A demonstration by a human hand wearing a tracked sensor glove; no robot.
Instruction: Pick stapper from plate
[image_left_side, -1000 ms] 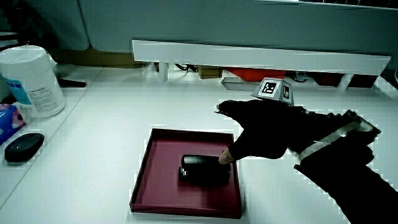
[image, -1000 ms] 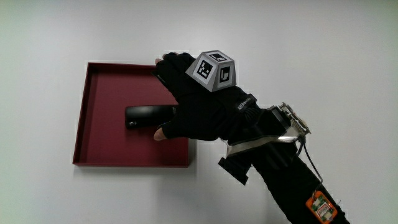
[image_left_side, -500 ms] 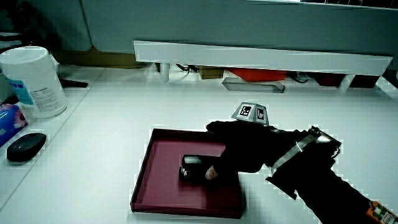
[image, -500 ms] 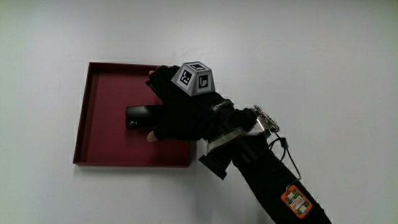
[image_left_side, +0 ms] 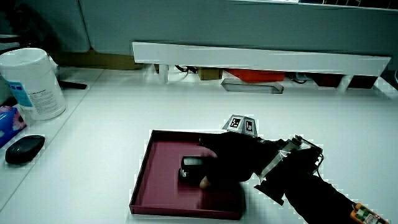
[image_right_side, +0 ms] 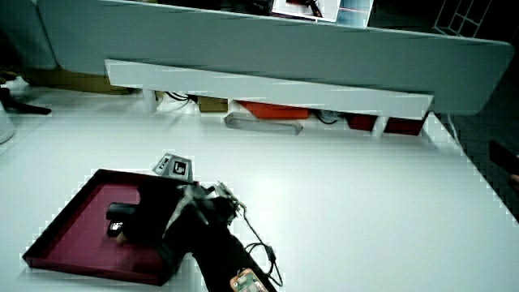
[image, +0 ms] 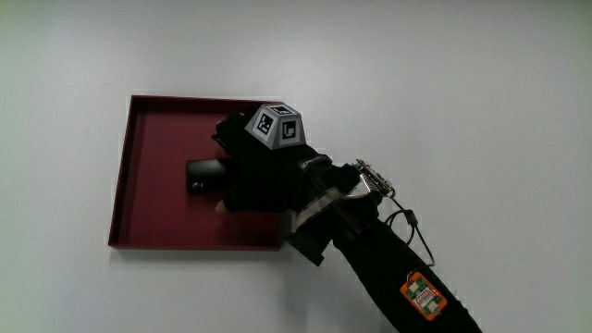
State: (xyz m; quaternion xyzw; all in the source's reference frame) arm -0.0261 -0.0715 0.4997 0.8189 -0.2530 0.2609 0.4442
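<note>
A black stapler (image: 202,174) lies flat in a dark red square tray (image: 148,129) on the white table. The gloved hand (image: 264,176) rests on top of it, with the patterned cube (image: 276,127) on its back. Its fingers curl over the stapler's edge farther from the person, and the thumb presses the nearer edge. Only one end of the stapler sticks out from under the glove. In both side views the hand (image_left_side: 227,165) (image_right_side: 150,215) covers most of the stapler (image_left_side: 189,165) (image_right_side: 120,217), which still sits on the tray floor (image_left_side: 161,193) (image_right_side: 73,235).
At the table's edge in a side view stand a white canister (image_left_side: 31,81), a blue packet (image_left_side: 7,121) and a black mouse (image_left_side: 23,149). A low white partition (image_left_side: 261,59) (image_right_side: 268,89) runs along the table, farther from the person than the tray.
The hand has slid further over the stapler and lowered onto it. Its fingers have closed around the stapler, which has not moved in the tray.
</note>
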